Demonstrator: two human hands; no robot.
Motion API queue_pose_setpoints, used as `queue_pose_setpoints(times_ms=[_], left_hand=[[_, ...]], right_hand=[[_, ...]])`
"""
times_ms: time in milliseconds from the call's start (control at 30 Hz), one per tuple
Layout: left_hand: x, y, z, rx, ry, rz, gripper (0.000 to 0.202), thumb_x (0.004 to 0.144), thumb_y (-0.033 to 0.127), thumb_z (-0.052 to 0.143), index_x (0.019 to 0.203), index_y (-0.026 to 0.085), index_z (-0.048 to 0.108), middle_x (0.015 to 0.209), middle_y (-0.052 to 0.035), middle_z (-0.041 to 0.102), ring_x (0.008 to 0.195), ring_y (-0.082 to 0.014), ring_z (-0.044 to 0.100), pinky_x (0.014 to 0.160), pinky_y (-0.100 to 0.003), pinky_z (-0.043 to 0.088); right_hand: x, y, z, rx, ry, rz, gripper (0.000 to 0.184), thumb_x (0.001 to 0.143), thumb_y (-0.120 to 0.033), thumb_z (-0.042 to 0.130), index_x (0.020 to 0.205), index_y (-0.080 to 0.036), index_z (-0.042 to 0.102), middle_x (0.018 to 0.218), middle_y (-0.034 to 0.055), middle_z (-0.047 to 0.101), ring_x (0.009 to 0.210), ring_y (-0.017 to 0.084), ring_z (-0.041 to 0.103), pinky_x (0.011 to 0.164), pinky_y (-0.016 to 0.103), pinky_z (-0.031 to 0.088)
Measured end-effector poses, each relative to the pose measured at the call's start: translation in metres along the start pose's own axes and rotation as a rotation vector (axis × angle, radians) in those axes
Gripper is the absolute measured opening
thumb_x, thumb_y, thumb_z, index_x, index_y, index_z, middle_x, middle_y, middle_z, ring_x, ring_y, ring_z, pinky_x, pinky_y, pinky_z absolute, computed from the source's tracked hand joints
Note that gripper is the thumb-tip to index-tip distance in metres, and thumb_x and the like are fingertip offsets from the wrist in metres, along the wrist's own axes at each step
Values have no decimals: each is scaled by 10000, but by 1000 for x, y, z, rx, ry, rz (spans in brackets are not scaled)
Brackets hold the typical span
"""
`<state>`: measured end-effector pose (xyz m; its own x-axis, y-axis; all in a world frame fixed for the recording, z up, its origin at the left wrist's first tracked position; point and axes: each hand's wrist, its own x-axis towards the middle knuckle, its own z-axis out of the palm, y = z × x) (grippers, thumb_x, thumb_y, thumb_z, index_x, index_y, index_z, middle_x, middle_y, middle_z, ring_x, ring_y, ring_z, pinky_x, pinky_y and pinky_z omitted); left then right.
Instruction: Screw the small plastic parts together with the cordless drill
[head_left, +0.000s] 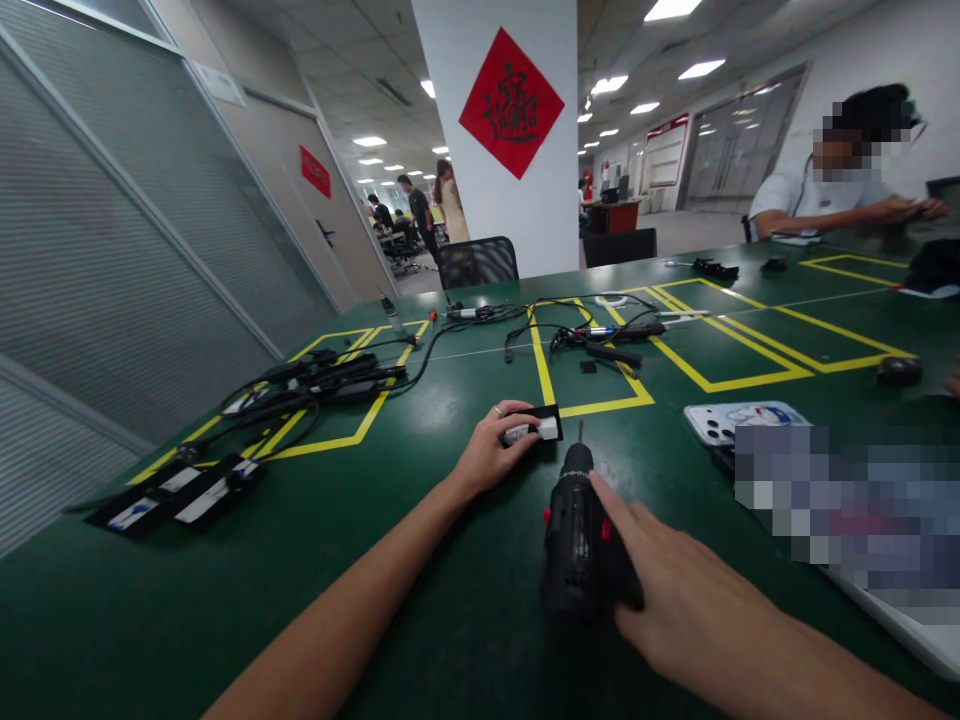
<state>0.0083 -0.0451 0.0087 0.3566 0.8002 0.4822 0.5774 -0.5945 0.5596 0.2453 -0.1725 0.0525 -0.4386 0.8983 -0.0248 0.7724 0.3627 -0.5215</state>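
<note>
My left hand (491,447) pinches a small black and white block (536,425) down on the green table (420,560). My right hand (675,585) is wrapped round a black electric screwdriver (574,535), index finger stretched along its side. The screwdriver's bit (579,432) points away from me, just right of the block and close to it.
Cables and black devices (330,380) lie left inside yellow tape outlines. More tools and cables (600,335) sit mid-table. A white phone (739,420) lies right, beside a blurred area. A seated person (832,190) works at the far right corner. Flat black parts (176,495) lie at left.
</note>
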Motion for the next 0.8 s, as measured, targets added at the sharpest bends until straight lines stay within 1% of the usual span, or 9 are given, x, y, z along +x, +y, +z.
queue_pose_setpoints(times_ms=[100, 133, 200, 300, 433, 500, 567, 700, 800], left_hand=[[0, 0, -1, -13, 0, -10, 199, 818, 290, 544, 971, 208, 642, 1137, -78, 543, 1082, -203, 504, 969, -377, 395], [1, 0, -1, -16, -5, -14, 199, 818, 288, 544, 972, 210, 642, 1142, -75, 543, 1083, -202, 503, 972, -378, 393], [1, 1, -2, -16, -17, -23, 197, 818, 282, 542, 975, 215, 641, 1156, -68, 545, 1092, -203, 498, 983, -385, 382], [2, 2, -3, -6, -24, -38, 194, 820, 267, 535, 975, 220, 640, 1180, -61, 543, 1118, -210, 483, 1002, -404, 359], [3, 1, -2, -32, -44, -58, 197, 826, 258, 518, 975, 211, 640, 1199, -64, 532, 1128, -210, 481, 1013, -410, 354], [3, 1, -2, -45, -54, -69, 199, 825, 260, 518, 972, 206, 641, 1199, -68, 531, 1126, -212, 483, 1010, -411, 361], [4, 1, -3, -52, -57, -71, 200, 824, 265, 521, 968, 202, 643, 1193, -71, 533, 1120, -214, 488, 1005, -409, 367], [4, 1, -3, -61, -56, -67, 204, 825, 271, 526, 977, 200, 643, 1186, -71, 537, 1110, -205, 496, 1004, -389, 370], [4, 1, -2, -67, -52, -66, 204, 825, 281, 530, 975, 200, 644, 1185, -72, 537, 1111, -204, 495, 1006, -386, 370]], right_hand=[[5, 4, -29, 279, 67, 19, 835, 711, -178, 564, 1426, -278, 145, 1057, 77, 607, 811, 208, 626, 682, 312, 478], [7, 4, -37, 368, 117, 47, 781, 705, -179, 569, 1395, -289, 220, 971, 41, 624, 737, 182, 620, 625, 279, 471], [12, 2, -47, 496, 150, 95, 487, 756, -216, 525, 1235, -245, 446, 805, 0, 616, 641, 151, 580, 556, 248, 440], [15, 3, -50, 664, 125, 123, 195, 812, -290, 469, 964, -211, 562, 658, -27, 568, 601, 143, 539, 556, 254, 428], [7, 8, -40, 703, 72, 240, 259, 800, -453, 519, 850, -210, 591, 630, -16, 566, 648, 175, 575, 589, 279, 459], [0, 9, -36, 679, 46, 280, 278, 798, -474, 513, 841, -217, 607, 647, -4, 578, 663, 186, 583, 593, 287, 477], [-7, 10, -34, 631, 37, 301, 271, 796, -465, 512, 867, -227, 622, 694, 7, 605, 676, 187, 589, 635, 300, 497], [-13, 10, -31, 593, 64, 274, 322, 790, -487, 505, 968, -246, 623, 853, 30, 652, 797, 203, 614, 814, 349, 485], [-12, 10, -29, 613, 82, 274, 373, 787, -500, 503, 1037, -239, 596, 887, 44, 655, 852, 223, 615, 820, 376, 484]])
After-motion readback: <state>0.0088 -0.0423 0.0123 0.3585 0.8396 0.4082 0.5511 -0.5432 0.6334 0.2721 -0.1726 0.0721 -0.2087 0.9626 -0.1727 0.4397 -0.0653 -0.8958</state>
